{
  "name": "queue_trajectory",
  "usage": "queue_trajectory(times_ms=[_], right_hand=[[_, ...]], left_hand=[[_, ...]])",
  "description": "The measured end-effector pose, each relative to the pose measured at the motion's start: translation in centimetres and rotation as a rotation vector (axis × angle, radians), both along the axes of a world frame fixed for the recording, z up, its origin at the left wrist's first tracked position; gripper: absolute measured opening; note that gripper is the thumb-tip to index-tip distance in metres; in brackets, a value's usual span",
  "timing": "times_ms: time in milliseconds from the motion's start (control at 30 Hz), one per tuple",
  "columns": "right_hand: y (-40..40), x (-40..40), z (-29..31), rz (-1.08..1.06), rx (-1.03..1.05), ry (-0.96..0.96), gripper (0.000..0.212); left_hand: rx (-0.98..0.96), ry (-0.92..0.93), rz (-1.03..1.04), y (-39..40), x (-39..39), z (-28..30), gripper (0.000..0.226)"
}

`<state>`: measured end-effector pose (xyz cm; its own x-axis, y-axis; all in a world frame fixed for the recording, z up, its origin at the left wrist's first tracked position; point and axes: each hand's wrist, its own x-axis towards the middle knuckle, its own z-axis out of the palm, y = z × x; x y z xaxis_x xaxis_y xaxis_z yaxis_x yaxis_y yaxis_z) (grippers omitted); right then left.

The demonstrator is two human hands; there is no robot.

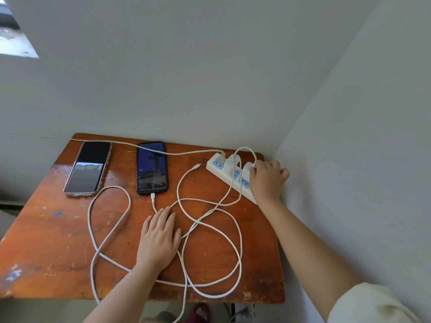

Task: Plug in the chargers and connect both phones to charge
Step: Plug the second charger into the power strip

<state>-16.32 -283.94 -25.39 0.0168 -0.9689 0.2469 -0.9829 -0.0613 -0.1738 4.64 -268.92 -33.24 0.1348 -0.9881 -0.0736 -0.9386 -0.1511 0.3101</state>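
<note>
Two phones lie face up at the back of the wooden table (58,241): a dark-screened phone (88,168) at the left and a lit phone (152,167) in the middle, with a white cable plug (153,196) in its bottom port. A white power strip (229,177) lies at the back right with a red light on. One white charger (230,164) stands in it. My right hand (267,180) grips a second charger (247,168) on the strip. A loose cable end (197,166) lies beside the strip. My left hand (159,238) rests flat on the table over the cables.
Long white cables (210,229) loop over the middle and front of the table, one hanging off the front edge. The strip's own cord (140,148) runs along the back edge. Walls close in behind and to the right. Something red (199,311) lies on the floor.
</note>
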Motion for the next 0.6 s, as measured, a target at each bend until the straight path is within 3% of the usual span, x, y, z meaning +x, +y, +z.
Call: queue_trajectory(times_ms=[200,400,467,600], right_hand=[[0.2,-0.1,-0.5,-0.008,0.016,-0.048,0.03],[0.8,-0.7,-0.4,0.006,0.025,-0.244,0.033],[1.5,-0.6,-0.3,0.074,0.045,-0.173,0.032],[2.5,-0.1,-0.8,0.17,0.15,0.104,0.055]], left_hand=[[0.03,-0.009,0.001,-0.2,-0.1,0.3,0.051],[0.046,-0.022,0.005,-0.1,-0.1,0.4,0.051],[0.045,-0.024,0.006,-0.1,0.0,0.3,0.051],[0.045,-0.019,0.006,0.0,0.0,0.2,0.051]])
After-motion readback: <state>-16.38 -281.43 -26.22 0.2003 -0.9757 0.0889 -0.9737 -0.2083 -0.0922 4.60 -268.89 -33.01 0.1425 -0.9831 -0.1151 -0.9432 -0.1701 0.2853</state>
